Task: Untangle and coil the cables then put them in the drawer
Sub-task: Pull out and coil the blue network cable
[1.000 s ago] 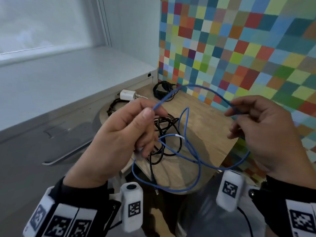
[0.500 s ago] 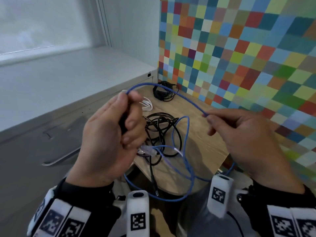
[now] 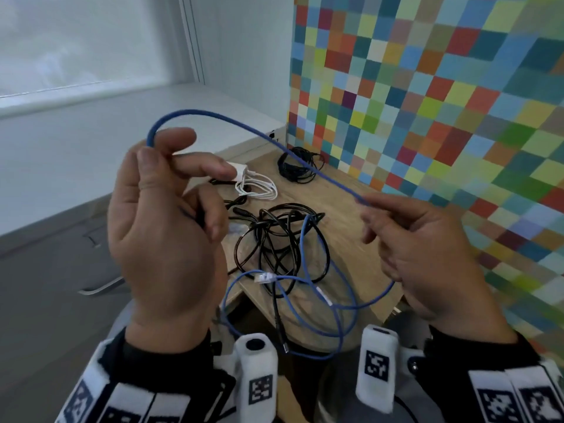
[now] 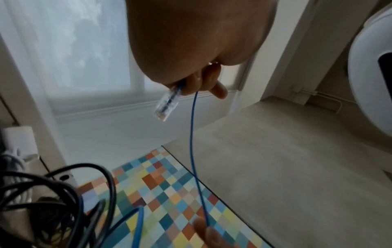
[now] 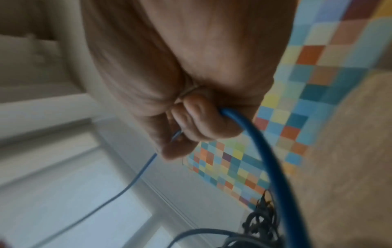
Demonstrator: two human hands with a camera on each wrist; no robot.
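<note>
A thin blue cable (image 3: 244, 123) arcs between my two raised hands. My left hand (image 3: 164, 148) grips it near one end, and the left wrist view shows that end's clear plug (image 4: 167, 104) sticking out below the curled fingers (image 4: 203, 80). My right hand (image 3: 369, 206) pinches the cable further along; in the right wrist view the cable (image 5: 271, 164) leaves the curled fingers (image 5: 191, 125). From there the cable drops in loose loops (image 3: 335, 303) over the table's near edge, ending in a second clear plug (image 3: 262, 277). One loop lies over a black cable tangle (image 3: 274, 236).
On the wooden table (image 3: 345, 227) lie a white cable with charger (image 3: 256, 187) and a coiled black cable (image 3: 297, 166) at the back. A grey cabinet with a drawer handle (image 3: 100, 288) stands to the left. A colour-checked wall (image 3: 427, 102) borders the right.
My left hand has risen up and to the left with the blue cable, stretching a longer arc. My right hand shifted left, then held its pinch in place.
</note>
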